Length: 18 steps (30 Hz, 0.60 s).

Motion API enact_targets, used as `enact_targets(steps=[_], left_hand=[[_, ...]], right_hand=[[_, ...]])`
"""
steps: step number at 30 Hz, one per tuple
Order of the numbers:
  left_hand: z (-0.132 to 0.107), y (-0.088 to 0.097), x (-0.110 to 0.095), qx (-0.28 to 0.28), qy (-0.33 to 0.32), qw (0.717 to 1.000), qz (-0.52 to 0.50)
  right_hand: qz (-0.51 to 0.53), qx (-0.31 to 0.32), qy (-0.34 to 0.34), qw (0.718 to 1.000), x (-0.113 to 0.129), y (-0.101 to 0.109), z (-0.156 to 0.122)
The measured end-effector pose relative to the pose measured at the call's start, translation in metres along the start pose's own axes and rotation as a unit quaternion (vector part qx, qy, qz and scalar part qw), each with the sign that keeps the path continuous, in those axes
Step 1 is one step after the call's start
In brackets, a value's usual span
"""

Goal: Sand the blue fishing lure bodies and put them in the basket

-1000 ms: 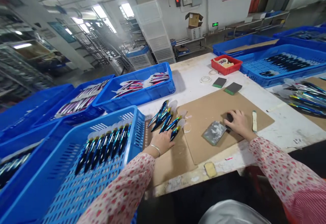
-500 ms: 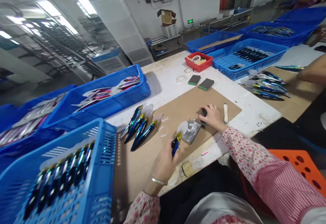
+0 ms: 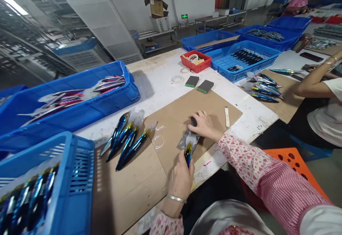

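My left hand (image 3: 181,177) is closed around a blue-and-black fishing lure (image 3: 188,153), its clear lip pointing away from me. The lip lies over the near part of a grey slab (image 3: 182,142) on the brown cardboard (image 3: 171,112). In my right hand (image 3: 205,125) is a dark sanding block (image 3: 193,122), gripped over the slab's far side; my fingers hide part of it. To the left of the slab lies a group of similar lures (image 3: 135,148), lips facing away. A pale-handled knife (image 3: 227,117) rests on the cardboard at the right.
A light-blue basket (image 3: 80,178) of lures stands at near left, behind it a blue bin (image 3: 107,101) of pink lures. Two green-edged sanding blocks (image 3: 205,86) and a red tray (image 3: 196,67) sit farther back. At right, a co-worker's arm (image 3: 317,74) is near more lures (image 3: 264,88).
The camera view has turned to the right. My right hand and sanding block have moved left over the slab, and the lure's lip now overlaps the slab's near part.
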<state>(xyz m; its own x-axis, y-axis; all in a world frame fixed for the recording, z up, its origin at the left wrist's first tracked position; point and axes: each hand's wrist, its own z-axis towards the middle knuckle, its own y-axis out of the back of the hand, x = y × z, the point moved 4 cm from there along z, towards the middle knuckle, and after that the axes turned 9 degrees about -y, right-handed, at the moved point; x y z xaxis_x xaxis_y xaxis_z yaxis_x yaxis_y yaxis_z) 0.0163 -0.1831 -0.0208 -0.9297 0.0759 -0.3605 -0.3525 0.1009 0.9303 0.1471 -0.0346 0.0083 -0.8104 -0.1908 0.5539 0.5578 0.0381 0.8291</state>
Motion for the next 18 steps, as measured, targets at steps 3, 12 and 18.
enact_targets(steps=[3,12,18], left_hand=[[0.001,-0.001,0.0,0.01,-0.002,1.0,-0.004],[0.0,-0.003,0.003,-0.007,-0.022,0.999,-0.027],[0.001,-0.003,0.003,-0.004,-0.026,0.999,-0.038]], right_hand=[[-0.026,0.024,-0.002,0.999,0.002,-0.006,-0.012],[-0.073,-0.001,-0.007,0.997,0.005,-0.002,-0.009],[-0.068,0.045,0.014,0.997,0.01,-0.006,-0.017]])
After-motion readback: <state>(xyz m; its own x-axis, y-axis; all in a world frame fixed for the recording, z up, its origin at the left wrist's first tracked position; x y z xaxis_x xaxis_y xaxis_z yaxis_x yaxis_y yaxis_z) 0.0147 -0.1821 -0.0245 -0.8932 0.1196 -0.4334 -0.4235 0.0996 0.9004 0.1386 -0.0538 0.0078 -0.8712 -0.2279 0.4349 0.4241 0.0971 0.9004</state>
